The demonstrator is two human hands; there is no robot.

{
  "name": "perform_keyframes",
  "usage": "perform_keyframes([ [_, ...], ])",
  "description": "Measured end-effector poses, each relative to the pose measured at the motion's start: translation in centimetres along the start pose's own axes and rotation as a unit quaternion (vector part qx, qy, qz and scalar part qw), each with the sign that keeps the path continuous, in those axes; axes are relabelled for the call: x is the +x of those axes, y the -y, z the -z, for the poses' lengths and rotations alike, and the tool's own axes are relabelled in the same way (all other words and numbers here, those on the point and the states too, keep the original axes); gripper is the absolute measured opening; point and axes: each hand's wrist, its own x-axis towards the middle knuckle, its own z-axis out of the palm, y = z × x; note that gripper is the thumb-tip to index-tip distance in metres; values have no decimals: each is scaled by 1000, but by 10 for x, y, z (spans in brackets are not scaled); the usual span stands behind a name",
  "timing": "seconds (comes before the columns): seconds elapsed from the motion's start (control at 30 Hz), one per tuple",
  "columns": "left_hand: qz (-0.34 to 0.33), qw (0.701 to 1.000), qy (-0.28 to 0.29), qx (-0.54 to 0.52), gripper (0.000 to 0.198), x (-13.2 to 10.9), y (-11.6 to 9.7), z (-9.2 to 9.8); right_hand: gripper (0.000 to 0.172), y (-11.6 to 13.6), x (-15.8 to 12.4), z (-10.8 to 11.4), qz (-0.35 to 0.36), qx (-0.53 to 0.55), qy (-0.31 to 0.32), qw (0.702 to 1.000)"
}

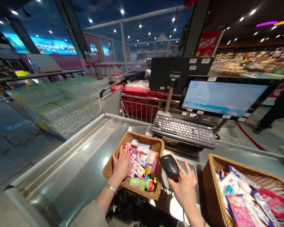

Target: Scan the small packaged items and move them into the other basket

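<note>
Left hand, grip spread in the basket, could knock packets over its rim; right hand beside the basket clamps the scanner.

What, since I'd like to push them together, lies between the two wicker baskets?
In the head view, the right hand, holding a black scanner, is over the counter between them.

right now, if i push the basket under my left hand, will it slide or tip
Probably slides: the wicker basket rests on the smooth steel counter. Unlikely to tip, being low and wide. Its small packets may shift.
</note>
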Motion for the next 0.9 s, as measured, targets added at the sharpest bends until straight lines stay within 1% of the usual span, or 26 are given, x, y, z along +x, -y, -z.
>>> perform_keyframes([
  [0.1,5,1000,14,7,48,-1,8,-2,28,3,0,-4,-6,8,17,1000],
  [0.17,-5,1000,23,8,45,-2,15,-3,26,4,-1,-6,-7,12,28,1000],
  [0.3,-47,997,60,-16,42,-6,33,-3,23,6,-2,-9,4,11,44,999],
  [0.4,-85,990,103,-35,46,-8,47,1,24,5,-2,-10,14,4,47,999],
  [0.47,-102,987,119,-32,51,-8,53,4,25,4,-2,-12,22,3,46,999],
  [0.53,-118,984,127,-28,55,-7,54,5,27,4,-2,-14,26,2,47,999],
  [0.63,-147,979,139,-32,58,-5,47,6,28,6,-1,-16,30,4,54,998],
  [0.77,-176,971,154,-46,53,-2,35,7,28,9,-1,-16,26,6,69,997],
  [0.83,-176,971,157,-47,52,-2,35,9,29,9,-2,-15,22,7,74,997],
  [0.9,-162,974,154,-36,55,-2,40,13,30,7,-2,-15,18,9,71,997],
])
